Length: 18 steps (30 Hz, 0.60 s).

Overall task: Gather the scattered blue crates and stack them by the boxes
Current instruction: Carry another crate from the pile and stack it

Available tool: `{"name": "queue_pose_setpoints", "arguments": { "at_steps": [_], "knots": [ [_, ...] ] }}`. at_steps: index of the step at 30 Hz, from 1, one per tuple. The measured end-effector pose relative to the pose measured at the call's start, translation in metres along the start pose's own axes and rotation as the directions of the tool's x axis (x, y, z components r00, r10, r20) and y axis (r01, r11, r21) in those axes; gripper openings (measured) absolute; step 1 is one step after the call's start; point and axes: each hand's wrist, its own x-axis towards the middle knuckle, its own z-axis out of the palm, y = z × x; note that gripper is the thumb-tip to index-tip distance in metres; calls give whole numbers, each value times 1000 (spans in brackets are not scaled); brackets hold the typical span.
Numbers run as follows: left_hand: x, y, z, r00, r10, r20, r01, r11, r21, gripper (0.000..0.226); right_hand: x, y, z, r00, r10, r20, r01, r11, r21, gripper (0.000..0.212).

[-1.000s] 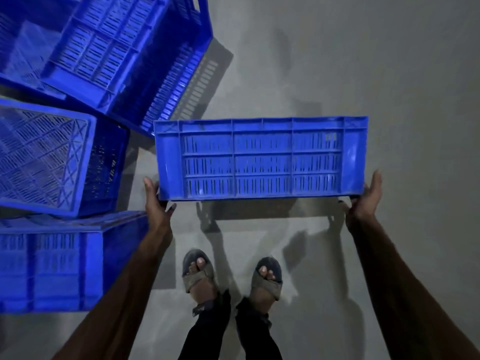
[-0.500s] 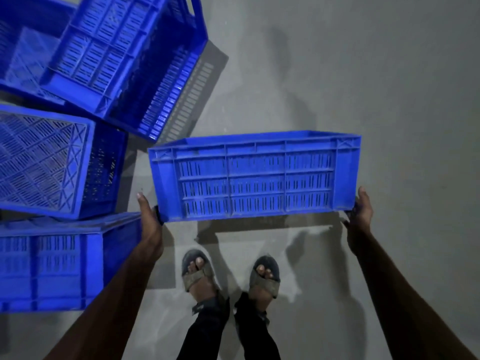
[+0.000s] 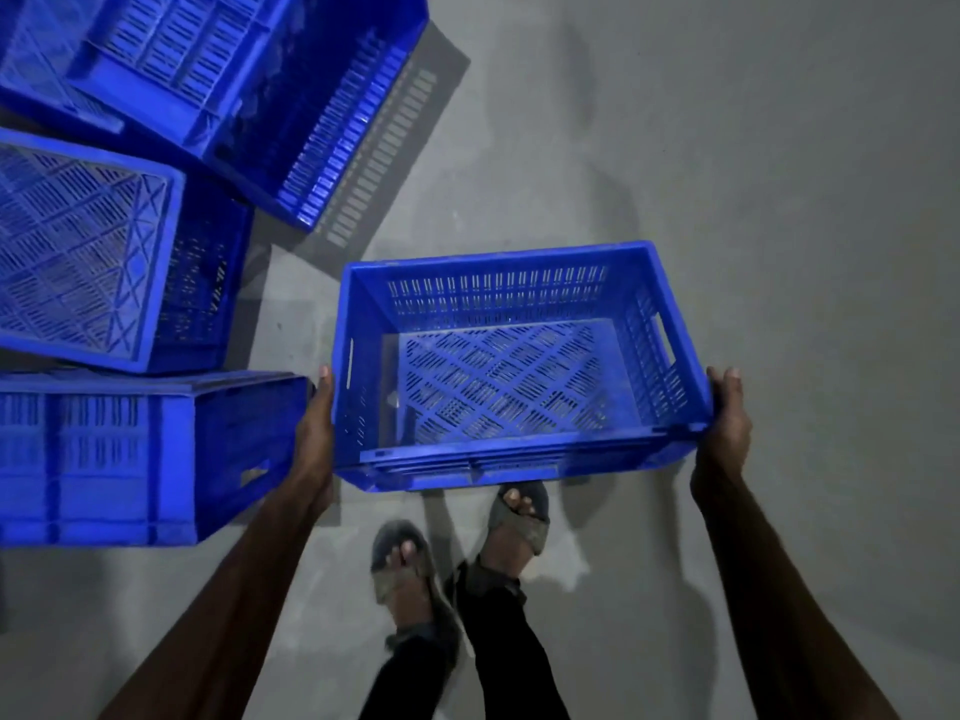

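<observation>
**Grip.** The fingers (image 3: 726,377) of the right hand (image 3: 724,431) lie pressed together and wrap the near right corner of the held crate (image 3: 498,387), against its outer wall. On the left hand (image 3: 317,433), one digit lies straight along the outer left wall. The remaining fingers are hidden behind the hand, so their spread cannot be told.

**Task item.** The held crate sits in the centre of the frame, between the two hands. It is clear of the floor (image 3: 753,148), open side up and empty, with its mesh base visible.

**Below the crate.** Two sandalled feet (image 3: 402,563) stand on the floor in the lower centre. The toes of one are partly covered by the near wall of the crate.

**Surroundings.** Three further blue crates occupy the left of the frame:
- a tilted crate (image 3: 249,85) at upper left;
- a crate showing its mesh base (image 3: 88,246) at middle left;
- a crate showing its slotted side wall (image 3: 130,454) at lower left, just beside the left hand.
</observation>
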Motion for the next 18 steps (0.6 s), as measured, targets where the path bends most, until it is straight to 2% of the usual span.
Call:
{"name": "queue_pose_setpoints", "arguments": {
  "at_steps": [3, 5, 7, 11, 15, 18],
  "knots": [
    [-1, -18, -5, 999, 51, 16, -52, 996, 74, 57, 3, 29, -14, 999, 38, -20, -40, 989, -140, 57],
    [0, -27, -13, 996, 57, 72, -64, 993, 96, 58, 6, 51, -25, 999, 48, -11, -49, 976, -210, 68],
    [1, -33, -23, 990, 64, 129, -81, 989, 127, 57, 6, 67, -28, 999, 38, 26, -30, 964, -265, 69],
    [13, -56, -31, 987, 100, 124, -121, 978, 171, 49, -2, 100, -38, 995, 46, 89, -24, 972, -235, 63],
    [24, -104, -35, 984, 158, 78, -170, 967, 187, 29, -7, 144, -43, 988, 11, 154, 24, 975, -221, 83],
    [27, -120, -34, 975, 208, 80, -220, 952, 214, 37, -4, 160, -43, 990, 5, 142, 26, 976, -216, 77]
  ]
}}
